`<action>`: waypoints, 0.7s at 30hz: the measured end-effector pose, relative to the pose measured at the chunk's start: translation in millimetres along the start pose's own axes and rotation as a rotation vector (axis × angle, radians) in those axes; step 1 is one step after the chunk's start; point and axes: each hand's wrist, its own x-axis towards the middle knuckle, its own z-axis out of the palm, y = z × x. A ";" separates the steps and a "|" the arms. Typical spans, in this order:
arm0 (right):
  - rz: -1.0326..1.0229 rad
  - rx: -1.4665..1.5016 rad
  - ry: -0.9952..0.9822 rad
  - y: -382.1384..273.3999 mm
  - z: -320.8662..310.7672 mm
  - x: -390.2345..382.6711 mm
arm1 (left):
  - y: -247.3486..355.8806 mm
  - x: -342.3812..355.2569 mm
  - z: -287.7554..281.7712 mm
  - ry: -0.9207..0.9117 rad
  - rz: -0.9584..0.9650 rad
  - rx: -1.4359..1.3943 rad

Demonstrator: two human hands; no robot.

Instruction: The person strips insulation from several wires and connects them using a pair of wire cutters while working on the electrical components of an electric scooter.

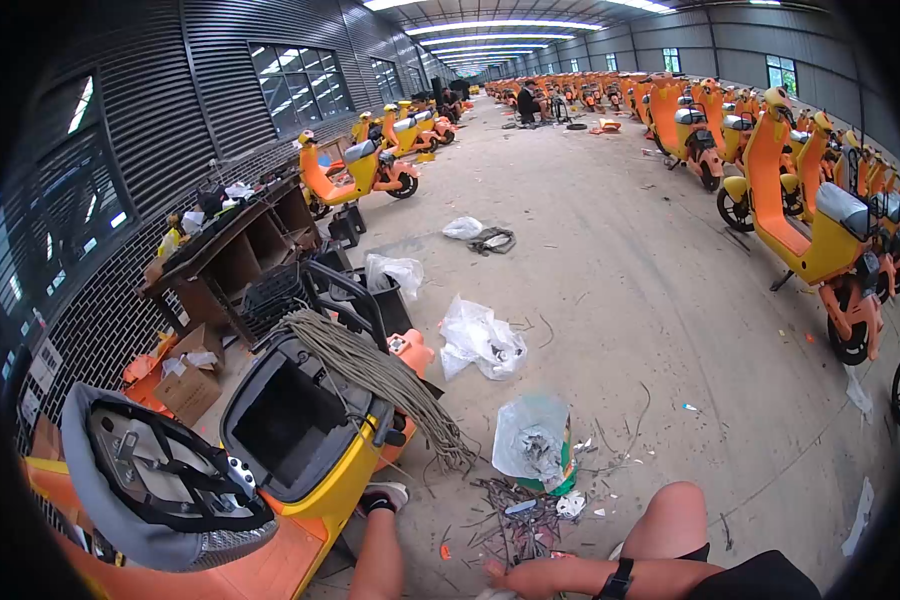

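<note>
My right hand (500, 574) is low in the head view, at the near edge of a heap of dark thin strips and scraps (518, 525) on the floor. A black band circles that wrist. Its fingers are small and partly hidden among the scraps, so their grip is unclear. My left hand is not in view. Just beyond the heap sits a clear plastic bag (530, 440) of grey bits, with green at its base. To the left stands a yellow and orange scooter, its grey seat (160, 480) flipped up beside a black storage bin (288, 425).
A bundle of cords (370, 375) drapes over the scooter's rear. Crumpled clear plastic (482, 340) lies farther ahead. A brown wooden workbench (240, 240) lines the left wall. Rows of scooters (800, 220) fill the right side. My left shoe (385, 494) rests beside the scooter.
</note>
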 end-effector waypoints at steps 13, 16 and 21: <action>0.459 0.114 -0.261 -34.6 -62.1 -17.3 | -22.3 3.0 -13.2 -0.009 0.095 0.112; 0.303 -0.074 -0.146 -27.0 -47.0 -17.4 | -34.3 -2.5 -14.9 0.001 0.245 0.191; 0.250 -0.098 -0.124 -4.2 -28.7 -14.8 | -9.7 -11.5 -10.7 -0.016 0.209 0.112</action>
